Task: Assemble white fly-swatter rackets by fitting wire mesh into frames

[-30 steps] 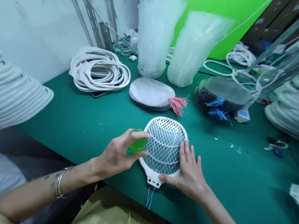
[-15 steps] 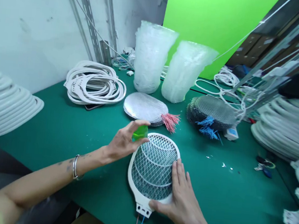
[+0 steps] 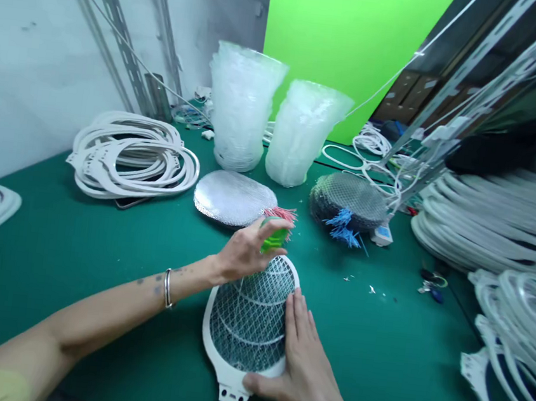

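**Green piece [image 3: 274,238] held at the racket head's [image 3: 246,316] far rim**

The left hand [image 3: 242,253] is gripping the green piece, fingers clamped on it, over the far rim of the racket head. The right hand [image 3: 304,365] is lying flat on the head's right side, fingers outstretched and close together. The head is resting on the tabletop [image 3: 99,259], with mesh discs [image 3: 232,197] lying just beyond it.

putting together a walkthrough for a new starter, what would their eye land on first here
The bright green panel at the back stands out most. Next comes the white mesh racket head, lying front and centre on the green table, with the right hand flat on its right side and the left hand pinching a small green object at its top rim. Two tall clear plastic stacks stand behind.
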The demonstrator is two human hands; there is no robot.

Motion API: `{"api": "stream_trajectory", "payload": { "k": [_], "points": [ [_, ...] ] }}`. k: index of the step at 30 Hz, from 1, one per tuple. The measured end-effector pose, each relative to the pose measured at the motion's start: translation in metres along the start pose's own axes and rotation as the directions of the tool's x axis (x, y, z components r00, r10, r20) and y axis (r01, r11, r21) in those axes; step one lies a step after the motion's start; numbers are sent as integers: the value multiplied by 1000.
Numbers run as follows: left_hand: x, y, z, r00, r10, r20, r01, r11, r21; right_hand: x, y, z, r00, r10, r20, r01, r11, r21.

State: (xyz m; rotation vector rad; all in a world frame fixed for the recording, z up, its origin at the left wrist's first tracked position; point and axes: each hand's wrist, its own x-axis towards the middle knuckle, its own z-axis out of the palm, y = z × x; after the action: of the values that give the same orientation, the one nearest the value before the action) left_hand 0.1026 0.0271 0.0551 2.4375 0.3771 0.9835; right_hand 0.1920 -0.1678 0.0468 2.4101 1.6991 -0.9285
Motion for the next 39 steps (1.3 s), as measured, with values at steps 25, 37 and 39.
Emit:
{"api": "stream_trajectory", "payload": {
  "k": [25, 37, 39],
  "points": [
    [-26, 73, -8, 963, -45, 266, 179, 844, -506, 31, 77, -46, 847, -468, -251, 455, 883, -113],
    [-56, 98, 2, 965, 174, 198, -63, 882, -468, 29, 71, -37, 835, -459, -303, 409, 887, -215],
    [-65, 99, -2, 914, 211, 348, -52, 909, -413, 30, 70, -35, 844, -434, -316, 382, 899, -214]
  ]
}}
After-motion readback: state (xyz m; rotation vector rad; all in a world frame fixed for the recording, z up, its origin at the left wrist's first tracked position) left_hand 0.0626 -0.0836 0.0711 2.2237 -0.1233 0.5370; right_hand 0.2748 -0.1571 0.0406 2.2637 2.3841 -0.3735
